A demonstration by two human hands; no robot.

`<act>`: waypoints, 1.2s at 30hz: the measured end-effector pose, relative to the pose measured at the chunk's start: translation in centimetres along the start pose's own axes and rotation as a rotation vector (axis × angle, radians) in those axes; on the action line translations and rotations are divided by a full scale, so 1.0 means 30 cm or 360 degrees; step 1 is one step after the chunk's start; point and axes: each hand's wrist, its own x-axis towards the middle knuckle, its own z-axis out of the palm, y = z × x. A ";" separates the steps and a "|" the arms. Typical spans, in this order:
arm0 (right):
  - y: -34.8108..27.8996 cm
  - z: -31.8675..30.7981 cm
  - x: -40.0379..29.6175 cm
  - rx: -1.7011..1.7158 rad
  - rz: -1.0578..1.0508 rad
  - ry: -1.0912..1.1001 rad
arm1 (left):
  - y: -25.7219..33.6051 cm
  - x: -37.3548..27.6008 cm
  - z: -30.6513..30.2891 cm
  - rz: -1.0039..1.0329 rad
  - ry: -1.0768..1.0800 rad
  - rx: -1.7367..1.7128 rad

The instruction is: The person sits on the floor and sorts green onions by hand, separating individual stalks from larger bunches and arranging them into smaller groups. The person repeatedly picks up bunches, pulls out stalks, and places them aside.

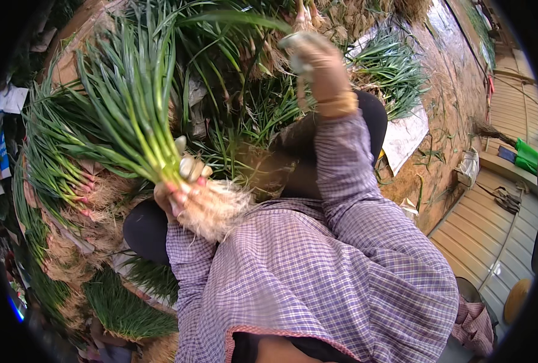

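Note:
My left hand is closed around a bunch of green onions, its fingertips showing over the pale stems. The long green leaves fan towards the upper left, and the reddish-white bulbs with their stringy roots hang over my lap. Raised at the upper middle, my right hand is blurred; a long green leaf stretches left from its fingertips, and a pale strip dangles below them. Whether its fingers grip the leaf is not plain. Below that hand lie loose green onion leaves.
More green onions are heaped at the left, with cut-looking green bundles at the lower left. Another pile rests on white sheeting at the right. Beyond are brown ground, a white bag and corrugated metal panels.

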 end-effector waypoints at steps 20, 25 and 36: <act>0.214 0.127 0.191 -0.0802 0.0404 -0.0321 | -0.026 0.031 0.018 0.0358 0.0369 0.0227; 0.408 0.284 0.236 -0.1549 0.0489 -0.0318 | -0.049 0.046 0.037 0.0274 0.0460 0.0095; 0.340 0.300 0.025 -0.0693 0.0583 -0.0787 | -0.029 0.008 0.017 0.0335 0.0184 0.0087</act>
